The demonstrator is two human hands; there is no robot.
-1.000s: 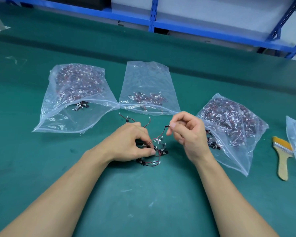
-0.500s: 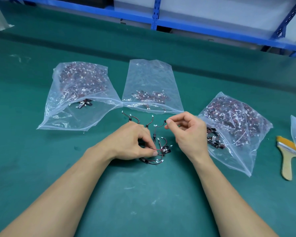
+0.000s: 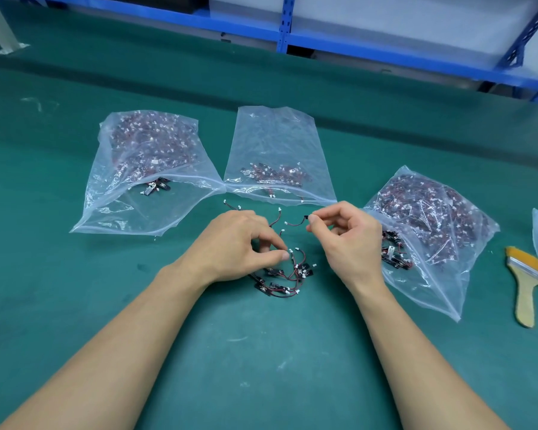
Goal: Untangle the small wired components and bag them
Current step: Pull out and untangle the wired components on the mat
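With open green tabletop (image 3: 261,361) at 6 o'clock, the left hand (image 3: 239,246) pinches the tangle of wired components (image 3: 284,276) at centre in its grip, the right hand (image 3: 348,243) pinches a single component (image 3: 296,224) just beyond, near the sparsely filled middle bag (image 3: 277,135) at 12, with the fuller left bag (image 3: 131,209) at 10 and right bag (image 3: 435,283) at 3.

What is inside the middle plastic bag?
The middle bag holds a small heap of red-wired components near its mouth; any buried beneath the top ones are hidden.

A green-covered table (image 3: 44,290) meets blue metal shelving (image 3: 284,26) beyond.
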